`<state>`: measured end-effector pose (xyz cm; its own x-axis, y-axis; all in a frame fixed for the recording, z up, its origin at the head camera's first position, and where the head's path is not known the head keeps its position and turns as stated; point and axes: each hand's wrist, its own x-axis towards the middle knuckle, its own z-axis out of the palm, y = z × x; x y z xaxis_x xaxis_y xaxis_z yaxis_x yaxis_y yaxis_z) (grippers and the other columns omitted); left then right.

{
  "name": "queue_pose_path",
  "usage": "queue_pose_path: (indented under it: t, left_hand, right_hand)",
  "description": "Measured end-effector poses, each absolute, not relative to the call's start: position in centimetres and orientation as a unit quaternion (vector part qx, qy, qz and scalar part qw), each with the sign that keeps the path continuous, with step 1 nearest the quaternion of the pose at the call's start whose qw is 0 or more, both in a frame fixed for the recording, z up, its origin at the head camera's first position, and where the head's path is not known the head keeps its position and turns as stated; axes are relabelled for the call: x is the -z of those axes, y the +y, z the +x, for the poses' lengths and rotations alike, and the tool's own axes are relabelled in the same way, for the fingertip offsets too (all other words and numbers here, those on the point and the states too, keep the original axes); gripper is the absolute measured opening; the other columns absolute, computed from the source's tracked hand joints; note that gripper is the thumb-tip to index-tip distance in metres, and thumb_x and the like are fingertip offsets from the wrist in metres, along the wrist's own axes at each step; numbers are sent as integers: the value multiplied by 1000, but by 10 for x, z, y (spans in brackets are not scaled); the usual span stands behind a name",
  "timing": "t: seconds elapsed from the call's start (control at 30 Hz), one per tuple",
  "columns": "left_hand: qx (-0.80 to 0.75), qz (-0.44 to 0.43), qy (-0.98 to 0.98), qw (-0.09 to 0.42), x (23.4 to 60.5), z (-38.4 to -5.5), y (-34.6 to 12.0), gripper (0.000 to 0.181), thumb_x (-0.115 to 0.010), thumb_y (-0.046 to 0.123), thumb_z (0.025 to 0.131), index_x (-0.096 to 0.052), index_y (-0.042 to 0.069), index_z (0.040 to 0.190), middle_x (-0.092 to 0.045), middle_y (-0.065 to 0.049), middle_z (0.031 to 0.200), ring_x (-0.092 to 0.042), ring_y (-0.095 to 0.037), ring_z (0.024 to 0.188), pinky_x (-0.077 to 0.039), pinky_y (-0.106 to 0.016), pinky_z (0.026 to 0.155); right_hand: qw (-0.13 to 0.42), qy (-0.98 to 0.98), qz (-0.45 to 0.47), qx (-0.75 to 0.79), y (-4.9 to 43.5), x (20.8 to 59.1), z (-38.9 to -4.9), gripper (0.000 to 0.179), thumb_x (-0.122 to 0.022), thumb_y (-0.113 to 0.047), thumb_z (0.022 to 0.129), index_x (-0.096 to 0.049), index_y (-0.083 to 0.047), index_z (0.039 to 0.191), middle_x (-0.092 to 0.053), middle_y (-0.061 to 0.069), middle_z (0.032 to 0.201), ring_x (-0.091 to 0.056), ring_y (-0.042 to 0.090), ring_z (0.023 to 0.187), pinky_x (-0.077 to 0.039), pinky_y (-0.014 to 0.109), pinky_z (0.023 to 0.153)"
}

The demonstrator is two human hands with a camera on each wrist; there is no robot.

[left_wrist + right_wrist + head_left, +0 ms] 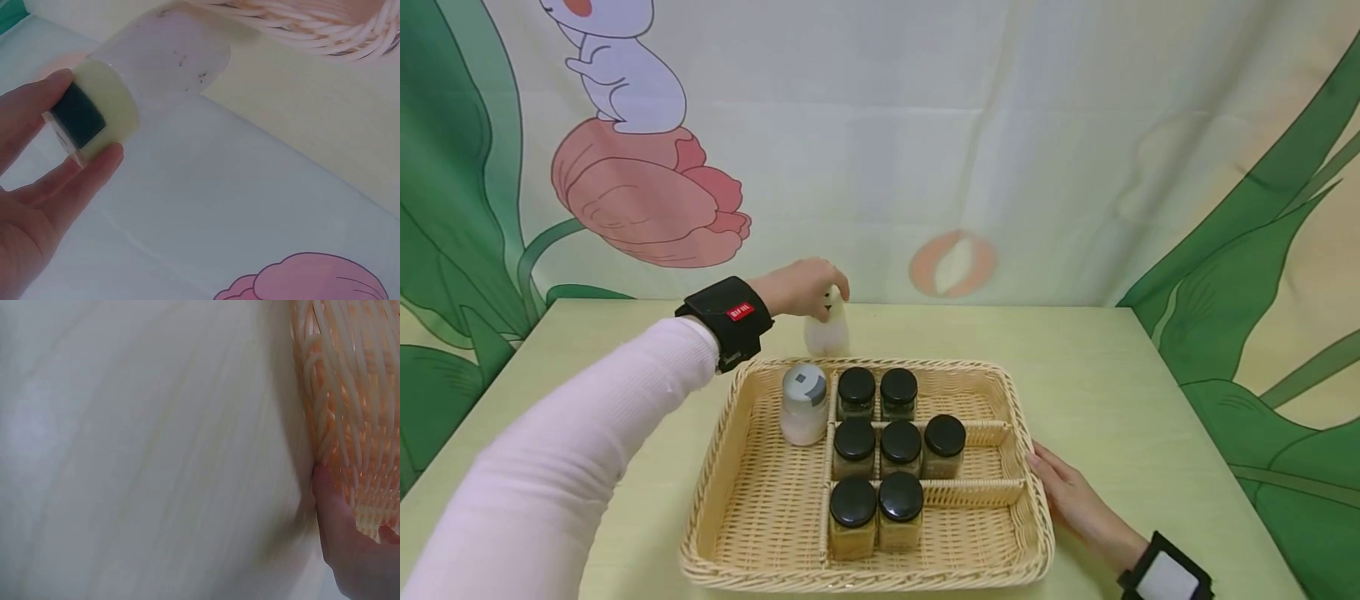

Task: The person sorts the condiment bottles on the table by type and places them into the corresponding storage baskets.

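Observation:
Behind the wicker basket [700,533], my left hand [805,287] grips a frosted jar [827,339] by its cap from above. In the left wrist view, thumb and fingers pinch the pale yellow cap [115,106], which has a dark green patch; the body is translucent with small specks. My right hand [1078,504] lies at the basket's right side, fingers against the outer wall. The right wrist view shows the fingers [334,506] touching the wicker. A similar whitish jar [803,421] with a grey-and-white top stands at the back of the basket's long left compartment.
Dividers [973,495] split the basket's right part into three rows. Several glass jars with black lids [900,496] stand there, two or three per row. The pale table [1097,375] ends at a printed cloth backdrop [865,167] just beyond my left hand.

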<state>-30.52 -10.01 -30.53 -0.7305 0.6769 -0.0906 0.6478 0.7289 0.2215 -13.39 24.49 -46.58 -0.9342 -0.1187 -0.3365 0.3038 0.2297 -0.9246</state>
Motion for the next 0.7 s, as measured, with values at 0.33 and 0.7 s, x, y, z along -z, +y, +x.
queue_pose_path:
  t: [0.33,0.7]
  left_hand:
    - [-98,348,928,92,290,-304,-100,32,-67,-3,69,-60,2,99,-57,-20,106,-49,-32,92,-49,-42,77]
    - [-97,338,932,83,265,-295,-107,31,-67,-1,70,-61,2,99,-57,-20,104,-49,-32,92,-48,-44,78]
  right_hand:
    - [172,764,61,619,246,466,-134,73,-44,-53,85,-18,-9,138,-20,25,141,-36,36,117,-41,44,88]
    - [168,766,52,619,246,468,-133,72,-43,-53,85,-19,-9,138,-20,26,141,-37,36,116,-41,44,89]
